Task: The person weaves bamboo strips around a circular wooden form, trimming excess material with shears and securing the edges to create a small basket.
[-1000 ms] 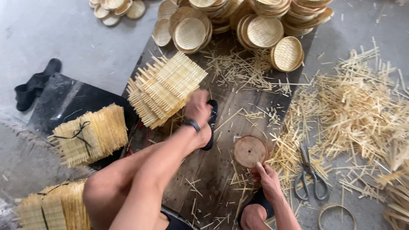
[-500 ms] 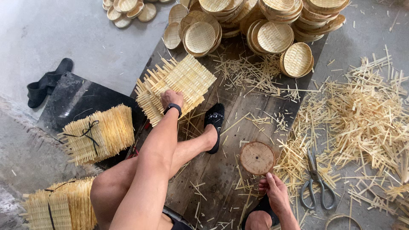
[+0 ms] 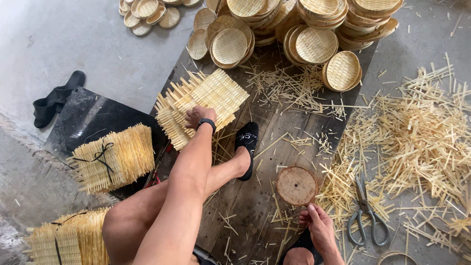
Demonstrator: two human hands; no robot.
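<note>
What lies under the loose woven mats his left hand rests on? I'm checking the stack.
The left hand presses the woven mats, which lie on a dark wooden board. Anything beneath the stack is hidden.

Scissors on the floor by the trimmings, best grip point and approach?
Take the scissors by the two handle loops, coming from the near side. They lie flat, loops toward the person and blades pointing away, so the loops are the open end closest to the right hand, while loose bamboo strips crowd the blades.

My left hand (image 3: 196,117) is stretched far forward on a straight arm, fingers curled downward, a black band on the wrist. My right hand (image 3: 319,226) rests low beside my knee, fingers loosely bent.
</note>
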